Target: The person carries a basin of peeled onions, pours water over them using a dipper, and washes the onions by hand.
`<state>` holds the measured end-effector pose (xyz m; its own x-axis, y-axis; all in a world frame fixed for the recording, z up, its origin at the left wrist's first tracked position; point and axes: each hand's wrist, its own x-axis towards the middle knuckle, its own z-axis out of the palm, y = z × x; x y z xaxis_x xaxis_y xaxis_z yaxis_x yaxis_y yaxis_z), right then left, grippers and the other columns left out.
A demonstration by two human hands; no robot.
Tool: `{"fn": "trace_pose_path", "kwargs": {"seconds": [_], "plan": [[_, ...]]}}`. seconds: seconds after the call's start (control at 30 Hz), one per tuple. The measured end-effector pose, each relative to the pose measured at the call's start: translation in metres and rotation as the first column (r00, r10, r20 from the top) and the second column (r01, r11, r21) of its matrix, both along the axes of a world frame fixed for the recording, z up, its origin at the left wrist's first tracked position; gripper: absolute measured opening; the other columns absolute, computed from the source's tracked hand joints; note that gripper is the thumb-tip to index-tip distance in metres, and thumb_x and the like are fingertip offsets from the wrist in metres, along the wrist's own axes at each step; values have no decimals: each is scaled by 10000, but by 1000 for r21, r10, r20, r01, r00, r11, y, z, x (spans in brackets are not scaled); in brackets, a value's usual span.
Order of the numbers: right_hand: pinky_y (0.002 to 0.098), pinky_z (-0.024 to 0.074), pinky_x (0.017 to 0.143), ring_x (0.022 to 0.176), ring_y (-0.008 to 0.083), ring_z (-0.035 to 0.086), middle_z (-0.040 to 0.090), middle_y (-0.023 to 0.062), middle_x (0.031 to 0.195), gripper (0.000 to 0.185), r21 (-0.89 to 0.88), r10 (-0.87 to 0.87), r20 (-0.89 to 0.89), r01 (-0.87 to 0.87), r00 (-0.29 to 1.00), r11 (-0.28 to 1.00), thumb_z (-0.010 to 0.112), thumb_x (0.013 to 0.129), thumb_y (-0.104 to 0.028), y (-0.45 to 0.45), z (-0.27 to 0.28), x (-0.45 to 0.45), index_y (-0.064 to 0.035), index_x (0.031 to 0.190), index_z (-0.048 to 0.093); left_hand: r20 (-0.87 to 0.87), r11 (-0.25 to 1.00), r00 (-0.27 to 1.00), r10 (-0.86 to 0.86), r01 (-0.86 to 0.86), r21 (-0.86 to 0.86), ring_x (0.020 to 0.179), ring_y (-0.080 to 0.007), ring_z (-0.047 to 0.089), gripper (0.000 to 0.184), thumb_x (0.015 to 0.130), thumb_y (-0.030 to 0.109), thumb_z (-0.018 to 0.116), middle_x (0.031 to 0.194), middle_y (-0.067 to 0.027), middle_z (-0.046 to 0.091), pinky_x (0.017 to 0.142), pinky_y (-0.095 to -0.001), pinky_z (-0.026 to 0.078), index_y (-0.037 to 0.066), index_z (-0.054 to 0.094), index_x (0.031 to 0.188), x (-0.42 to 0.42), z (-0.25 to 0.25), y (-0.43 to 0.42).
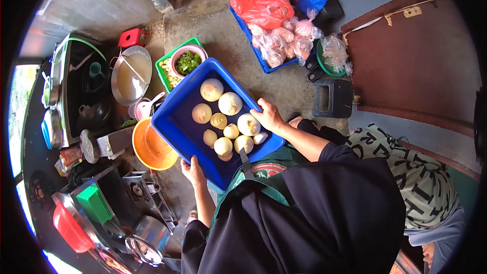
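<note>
1. Here's the deep blue plastic tub (177, 116), held up in front of the wearer's green apron (294, 161), smooth-walled, rectangular, round-cornered and sitting askew in the view.
2. The left hand (194, 171) has the near-left side: forearm rising steeply, thumb up against the rim, fingers gripping the tub, some hidden beneath it.
3. Across on the right side, the right hand (269, 115) reaches in with its forearm slanting, fingers clamped at the rim, wrist slightly bent.
4. Inside, pale round vegetables (230, 103), large and small, cream-skinned and matte, cluster towards the right; one is yellower and ridged.
5. Just beyond the left edge, an orange basin (152, 147), round and glossy.
6. Past the far corner, a pink slotted colander (202, 50) of dark, crinkled leaves sits over a green tray (190, 43).
7. Farther out, a wide metal pan (122, 89) holds cloudy liquid, and knotted clear bags (276, 45) bulge on the rough concrete floor's (213, 25) blue crate (267, 67).
</note>
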<state>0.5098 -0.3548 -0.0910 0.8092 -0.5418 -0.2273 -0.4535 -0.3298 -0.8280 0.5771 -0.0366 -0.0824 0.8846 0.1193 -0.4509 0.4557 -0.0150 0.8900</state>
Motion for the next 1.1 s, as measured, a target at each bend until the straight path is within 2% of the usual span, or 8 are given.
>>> {"fn": "trace_pose_path", "kwargs": {"seconds": [0.27, 0.4, 0.63, 0.73, 0.87, 0.97, 1.03, 1.1], "plan": [[435, 452, 604, 704, 388, 584, 564, 197, 750, 292, -98, -128, 51, 133, 990, 986, 720, 756, -180, -10, -14, -6, -14, 833, 492, 12, 983, 983, -183, 182, 8, 701, -68, 499, 148, 832, 15, 549, 841, 3, 584, 649, -230, 435, 29, 577, 977, 46, -13, -23], [391, 464, 584, 649, 291, 614, 598, 152, 698, 273, -107, -201, 18, 202, 979, 974, 718, 771, -199, -36, -29, 8, -16, 816, 520, 6, 968, 972, -234, 233, 92, 610, -55, 453, 32, 826, 38, 562, 726, 23, 554, 571, -221, 401, 58, 555, 850, 75, -9, -65], [369, 443, 544, 554, 215, 550, 575, 119, 633, 265, -121, -181, -4, 180, 983, 976, 721, 778, -192, -144, -63, 35, -17, 780, 521, -88, 881, 945, -315, 325, 343, 608, -54, 458, 45, 810, 29, 568, 711, 24, 551, 559, -224, 392, 47, 564, 852, 102, -25, -174], [391, 459, 562, 582, 273, 590, 588, 142, 646, 255, -38, -164, -76, 161, 984, 986, 723, 772, -184, -206, -60, 45, -22, 791, 527, -60, 960, 977, -205, 213, 181, 598, -54, 454, 62, 813, 48, 574, 692, 26, 538, 551, -231, 394, 34, 576, 873, 103, -28, -234], [334, 402, 502, 525, 129, 468, 539, 50, 596, 250, 38, -218, -50, 220, 975, 975, 726, 779, -154, -286, -54, 53, -28, 735, 515, -89, 938, 970, -225, 240, 251, 586, -63, 457, 71, 809, 72, 587, 669, 18, 527, 531, -243, 395, 31, 576, 867, 110, -39, -309], [271, 407, 529, 589, 64, 451, 538, -16, 657, 169, -63, -191, -58, 187, 980, 980, 695, 814, -116, -333, -18, 70, -30, 790, 552, -60, 954, 975, -214, 222, 202, 588, -73, 465, 100, 804, 87, 596, 665, 6, 530, 535, -250, 404, 24, 574, 878, 115, -51, -360], [241, 399, 549, 610, 61, 453, 534, -33, 694, 133, 6, -231, -37, 231, 972, 973, 676, 837, -106, -371, -57, 49, -39, 814, 564, -97, 967, 968, -230, 238, 90, 614, -74, 487, 125, 803, 94, 594, 687, -7, 562, 561, -270, 432, 18, 570, 899, 126, -32, -394], [258, 392, 527, 588, 64, 435, 514, -31, 658, 166, 57, -302, -32, 303, 953, 951, 701, 812, -121, -393, -41, 54, -45, 772, 559, -41, 953, 965, -258, 262, 150, 609, -104, 509, 161, 800, 125, 589, 674, -44, 569, 575, -296, 451, 7, 562, 906, 131, -29, -420]]}}
